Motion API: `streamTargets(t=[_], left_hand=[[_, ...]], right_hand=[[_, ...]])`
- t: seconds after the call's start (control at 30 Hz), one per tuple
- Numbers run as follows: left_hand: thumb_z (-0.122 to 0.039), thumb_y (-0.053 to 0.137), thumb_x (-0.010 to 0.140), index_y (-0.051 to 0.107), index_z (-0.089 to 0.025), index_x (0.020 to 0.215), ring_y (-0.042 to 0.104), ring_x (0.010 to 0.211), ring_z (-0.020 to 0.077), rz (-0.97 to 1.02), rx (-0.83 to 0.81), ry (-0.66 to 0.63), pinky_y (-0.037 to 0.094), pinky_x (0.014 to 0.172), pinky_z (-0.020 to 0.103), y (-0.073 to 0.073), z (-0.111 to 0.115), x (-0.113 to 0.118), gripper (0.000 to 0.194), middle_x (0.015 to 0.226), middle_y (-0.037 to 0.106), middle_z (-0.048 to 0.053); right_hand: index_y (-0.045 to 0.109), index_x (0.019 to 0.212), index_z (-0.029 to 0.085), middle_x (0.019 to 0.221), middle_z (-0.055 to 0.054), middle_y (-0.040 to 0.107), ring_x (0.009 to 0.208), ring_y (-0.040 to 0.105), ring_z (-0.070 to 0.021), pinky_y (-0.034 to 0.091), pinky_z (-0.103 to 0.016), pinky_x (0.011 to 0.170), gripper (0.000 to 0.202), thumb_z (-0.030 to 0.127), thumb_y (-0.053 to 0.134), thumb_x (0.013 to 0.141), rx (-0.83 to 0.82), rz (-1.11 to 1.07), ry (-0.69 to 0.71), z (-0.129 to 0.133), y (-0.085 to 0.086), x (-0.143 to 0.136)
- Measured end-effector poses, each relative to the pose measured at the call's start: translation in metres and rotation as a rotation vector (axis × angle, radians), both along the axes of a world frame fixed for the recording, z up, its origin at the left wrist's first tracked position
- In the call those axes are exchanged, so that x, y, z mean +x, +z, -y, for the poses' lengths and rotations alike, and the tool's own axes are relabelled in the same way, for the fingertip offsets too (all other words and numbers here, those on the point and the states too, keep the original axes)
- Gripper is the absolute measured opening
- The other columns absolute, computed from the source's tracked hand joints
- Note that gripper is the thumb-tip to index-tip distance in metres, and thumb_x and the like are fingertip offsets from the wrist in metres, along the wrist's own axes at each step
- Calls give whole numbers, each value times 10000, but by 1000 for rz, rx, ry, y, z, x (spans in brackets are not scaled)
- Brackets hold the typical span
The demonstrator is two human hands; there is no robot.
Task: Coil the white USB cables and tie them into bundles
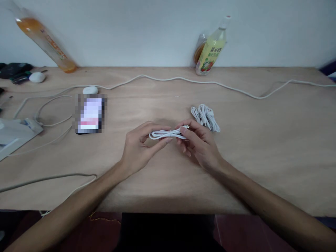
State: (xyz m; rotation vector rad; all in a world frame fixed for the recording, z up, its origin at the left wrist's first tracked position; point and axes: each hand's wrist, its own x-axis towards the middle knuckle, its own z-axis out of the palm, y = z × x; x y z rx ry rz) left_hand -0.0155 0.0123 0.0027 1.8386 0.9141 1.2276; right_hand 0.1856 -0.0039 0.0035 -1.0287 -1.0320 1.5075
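A white charging cable (164,134), folded into a flat bundle, is held just above the table between my two hands. My left hand (140,145) has its thumb and fingers closed around the looped end. The other end, with a plug, is pinched by the thumb and fingers of my right hand (199,141). Just beyond my right hand lies a small pile of similar white bundled cables (206,117) on the wooden table (252,147). My right fingers partly hide the plug end.
A phone (91,115) lies to the left, with a white earbud case (90,90) behind it. Along the back stand an orange drink bottle (46,43) and a yellow drink bottle (212,49). A long white cord (181,78) crosses the table. A white power strip (18,134) sits far left.
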Motion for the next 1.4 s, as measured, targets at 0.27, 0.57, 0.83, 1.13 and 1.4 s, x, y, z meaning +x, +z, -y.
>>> streamTargets(t=[0.27,0.57,0.83,1.13,1.4], left_hand=[[-288,858,951,817,-206,1278,804,1047,220,151,-245,10,643,984,359,-2,3,0,339,1205,847,97],[-260,863,950,847,-211,1213,811,1032,216,130,-193,0,679,964,346,-1,2,0,268,1141,858,78],[-318,849,980,850,-245,1238,799,947,200,17,17,21,686,893,334,-4,0,-4,268,1082,857,69],[-278,829,1000,818,-324,1351,742,867,163,-146,193,87,638,830,280,-1,-1,-8,355,1039,824,33],[-242,807,1011,785,-345,1414,686,804,147,-176,241,67,601,751,254,-3,-1,-11,417,1012,778,26]], right_hand=[[693,890,227,609,76,574,449,441,-75,303,-176,358,305,504,816,868,-19,-19,-105,-2,3,0],[694,907,231,632,62,558,470,442,-89,288,-188,361,312,533,774,909,32,-48,-143,-3,5,2],[731,933,220,647,53,546,482,432,-89,277,-203,369,400,614,792,900,34,-36,-114,0,5,1],[741,937,220,699,41,594,499,452,-75,298,-182,378,427,637,826,893,44,-52,-115,1,3,-1],[747,946,224,685,46,548,502,446,-81,273,-187,360,421,642,797,927,79,-13,-103,1,4,-1]])
